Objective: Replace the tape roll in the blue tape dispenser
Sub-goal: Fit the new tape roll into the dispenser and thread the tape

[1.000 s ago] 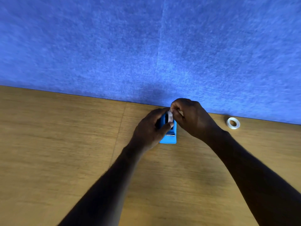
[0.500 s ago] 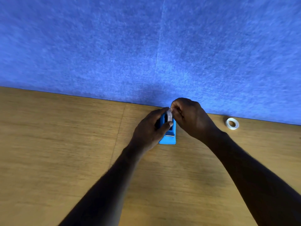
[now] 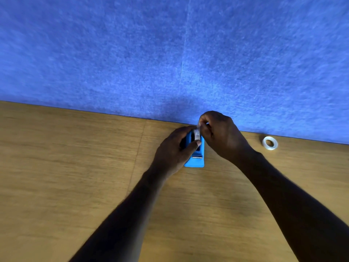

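The blue tape dispenser [image 3: 196, 161] stands on the wooden table [image 3: 75, 167] close to the blue wall, its metal cutter end pointing toward me. My left hand [image 3: 173, 152] wraps the dispenser's left side, thumb lying across its top. A clear tape roll [image 3: 197, 134] sits upright in the dispenser's slot, partly hidden by fingers. My right hand [image 3: 221, 137] is above the dispenser's far end, its fingertips pinching the tape at the top of the roll. A second clear tape roll [image 3: 270, 142] lies flat on the table to the right.
A blue felt wall panel [image 3: 170, 53] rises along the table's far edge right behind the dispenser. A seam runs through the tabletop just left of my left hand.
My right hand's fingertips have lifted slightly above the roll, drawing the tape end upward. My left hand and the dispenser stay in place.
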A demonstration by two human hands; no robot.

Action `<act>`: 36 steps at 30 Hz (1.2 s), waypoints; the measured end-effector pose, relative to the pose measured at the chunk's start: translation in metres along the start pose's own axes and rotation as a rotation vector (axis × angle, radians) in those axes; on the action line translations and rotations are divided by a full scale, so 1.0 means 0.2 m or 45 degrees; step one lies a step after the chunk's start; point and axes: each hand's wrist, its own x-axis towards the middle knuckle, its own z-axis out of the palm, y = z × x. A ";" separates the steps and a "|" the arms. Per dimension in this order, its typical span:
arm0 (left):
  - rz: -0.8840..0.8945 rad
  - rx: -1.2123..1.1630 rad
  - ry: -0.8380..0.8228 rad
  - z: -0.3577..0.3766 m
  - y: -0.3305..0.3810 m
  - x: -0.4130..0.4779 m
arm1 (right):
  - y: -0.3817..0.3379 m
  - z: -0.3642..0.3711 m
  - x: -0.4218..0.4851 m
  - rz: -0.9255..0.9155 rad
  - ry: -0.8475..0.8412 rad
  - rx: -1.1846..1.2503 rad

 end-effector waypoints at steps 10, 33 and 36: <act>0.004 0.052 0.018 0.00 0.01 0.00 | 0.00 0.00 0.01 -0.014 -0.026 -0.003; 0.002 0.015 -0.063 -0.02 0.01 -0.01 | 0.00 0.00 -0.05 -0.086 0.163 0.070; -0.099 -0.117 -0.141 -0.04 0.02 -0.02 | -0.01 -0.02 -0.08 -0.104 0.159 0.058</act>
